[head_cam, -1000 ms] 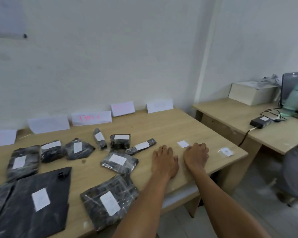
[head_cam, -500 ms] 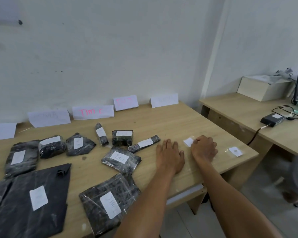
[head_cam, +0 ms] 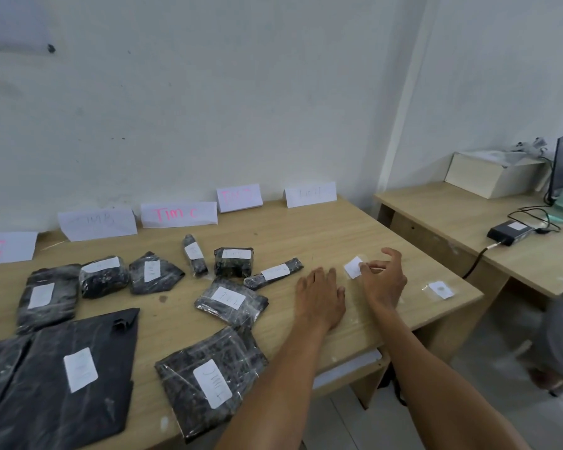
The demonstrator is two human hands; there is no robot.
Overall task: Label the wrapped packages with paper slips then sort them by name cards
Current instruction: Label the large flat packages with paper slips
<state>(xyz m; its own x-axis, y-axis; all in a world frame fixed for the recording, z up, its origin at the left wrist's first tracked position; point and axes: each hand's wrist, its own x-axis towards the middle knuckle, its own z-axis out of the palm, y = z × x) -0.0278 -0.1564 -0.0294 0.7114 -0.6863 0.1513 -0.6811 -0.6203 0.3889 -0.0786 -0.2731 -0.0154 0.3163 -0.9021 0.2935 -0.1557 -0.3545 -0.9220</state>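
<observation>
Several black wrapped packages lie on the wooden table [head_cam: 338, 228], each with a white slip, such as the big package [head_cam: 208, 378] at the front and the small rod-shaped one [head_cam: 273, 273]. Folded name cards stand along the wall; one reads "TIM C" [head_cam: 178, 214] in pink. My left hand [head_cam: 320, 297] rests flat, palm down, on the table. Just right of it, my right hand [head_cam: 384, 280] pinches a small white paper slip [head_cam: 353, 267] with clear tape by its edge, slightly lifted.
Another taped slip [head_cam: 440, 290] lies near the table's right edge. A large flat black bag [head_cam: 56, 378] covers the front left. A second desk [head_cam: 468, 222] to the right holds a white box [head_cam: 491, 173], a black device [head_cam: 511, 232] with cables, and a screen.
My right hand has opened from a fist over the slip and raised its fingers, tilting the slip up by its edge. My left hand stays flat. The camera shifted slightly.
</observation>
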